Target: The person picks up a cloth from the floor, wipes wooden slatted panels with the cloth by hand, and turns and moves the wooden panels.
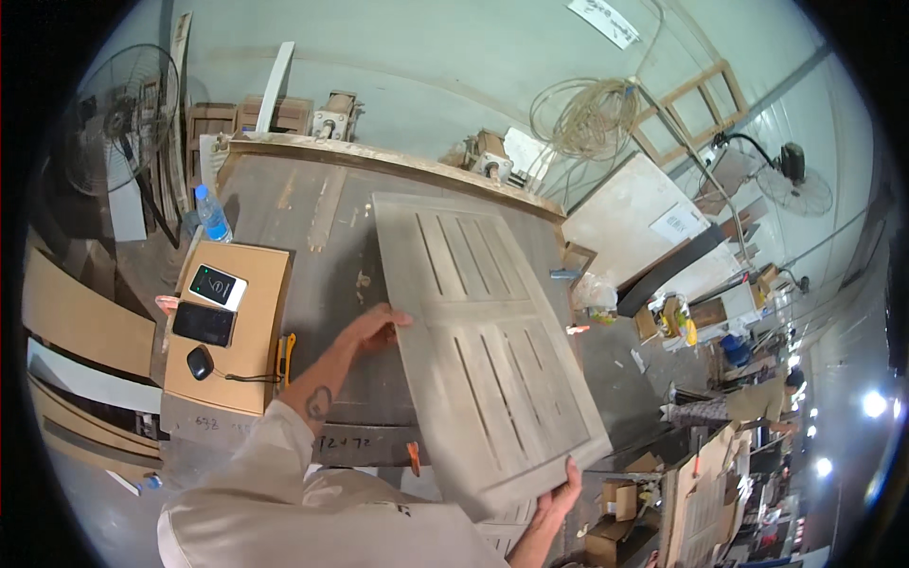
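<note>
A pale wooden cabinet-door panel (473, 308), with two rows of narrow slots, is held tilted above the workbench (327, 275). My left hand (377, 328) grips its left edge about midway, thumb on the face and the other fingers partly hidden behind. Near the lower right corner, my right hand (561, 492) holds the bottom edge, with fingers partly out of sight beneath. Part of another slotted panel (502, 535) shows below, close to my right forearm.
Left on the bench lies a cardboard box (260, 260) carrying a black phone (204, 324), a white device (219, 287) and a small black case (200, 363). An orange utility knife (285, 358) lies beside it. A water bottle (214, 218) stands behind. A wooden rail (379, 158) borders the far side.
</note>
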The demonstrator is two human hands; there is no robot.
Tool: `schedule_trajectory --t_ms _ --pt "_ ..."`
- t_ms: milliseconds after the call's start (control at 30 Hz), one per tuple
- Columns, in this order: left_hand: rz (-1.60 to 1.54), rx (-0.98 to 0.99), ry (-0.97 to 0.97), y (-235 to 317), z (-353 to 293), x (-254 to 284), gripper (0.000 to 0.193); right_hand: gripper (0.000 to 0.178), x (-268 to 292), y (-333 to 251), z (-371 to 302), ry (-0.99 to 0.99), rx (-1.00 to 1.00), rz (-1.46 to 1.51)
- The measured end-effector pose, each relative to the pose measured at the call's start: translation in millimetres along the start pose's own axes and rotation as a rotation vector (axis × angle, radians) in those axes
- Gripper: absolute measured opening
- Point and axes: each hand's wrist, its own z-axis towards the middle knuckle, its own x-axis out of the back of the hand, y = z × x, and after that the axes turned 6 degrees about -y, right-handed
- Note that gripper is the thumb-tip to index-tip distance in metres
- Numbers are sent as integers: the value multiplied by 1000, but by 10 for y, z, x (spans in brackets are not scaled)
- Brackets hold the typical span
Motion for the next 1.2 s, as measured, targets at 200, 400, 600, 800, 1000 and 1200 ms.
schedule_trajectory --t_ms 200,400,600,800,1000,1200 --pt "-98 -118 13 332 85 885 47 54 -1038 538 -73 -90 -65 33" --pt "-170 -14 366 376 241 1334 45 47 -1064 1058 -130 -196 -325 -38" --pt "-22 -141 647 249 -211 1376 50 44 -996 1621 -65 -419 -384 -506" --pt "736 -287 1015 -559 -833 1004 49 47 -1166 1901 138 -338 -721 -414" --pt "776 -462 958 -1197 -1380 487 40 36 -1105 1756 254 -379 -754 -452" --pt "1287 -435 969 -1162 -1370 416 56 45 -884 1612 944 -388 -200 -1108"
